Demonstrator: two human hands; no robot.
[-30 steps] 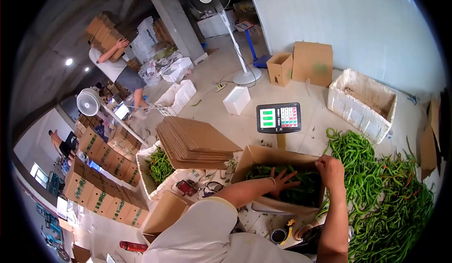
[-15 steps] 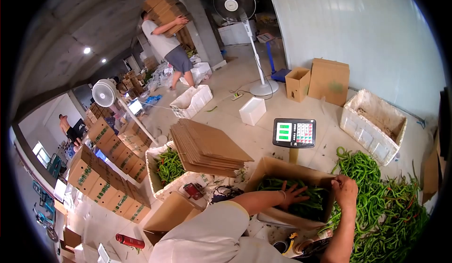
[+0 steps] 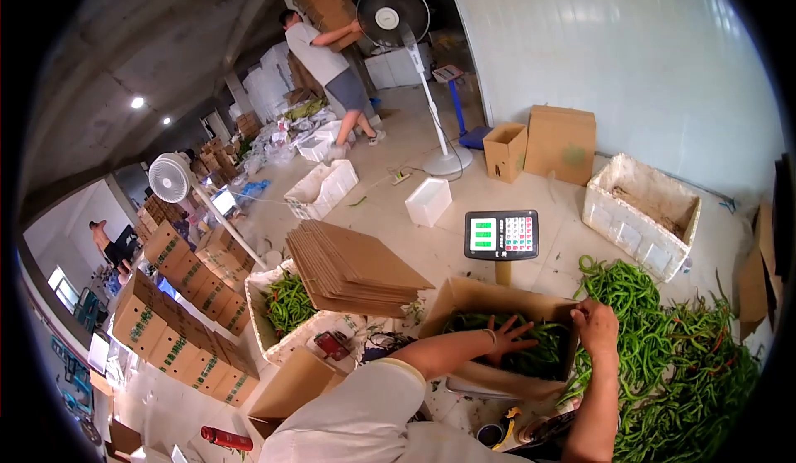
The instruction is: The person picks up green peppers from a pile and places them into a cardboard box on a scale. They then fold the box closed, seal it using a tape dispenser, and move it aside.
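Inside an open cardboard box (image 3: 452, 299), my left hand (image 3: 507, 343) has its fingers spread over long green peppers (image 3: 543, 355), holding none. My right hand (image 3: 597, 329) is closed at the box's right rim, its fingers bent over the edge. The box sits on a scale platform, and the scale's lit display (image 3: 501, 235) rises behind it. Right of the box, a big heap of green peppers (image 3: 638, 330) lies on the floor, with a few red ones in it.
Flat cardboard sheets (image 3: 356, 264) lean over a foam box of peppers (image 3: 286, 305) at left. A white foam box (image 3: 643, 218) stands at right. A standing fan (image 3: 448, 160) and a small white box (image 3: 429, 202) are ahead. Another person (image 3: 323, 65) carries cardboard.
My view has turned slightly, shifting most things left. The other person has walked to the right with the cardboard, now partly behind the fan. My hands keep nearly the same places at the box.
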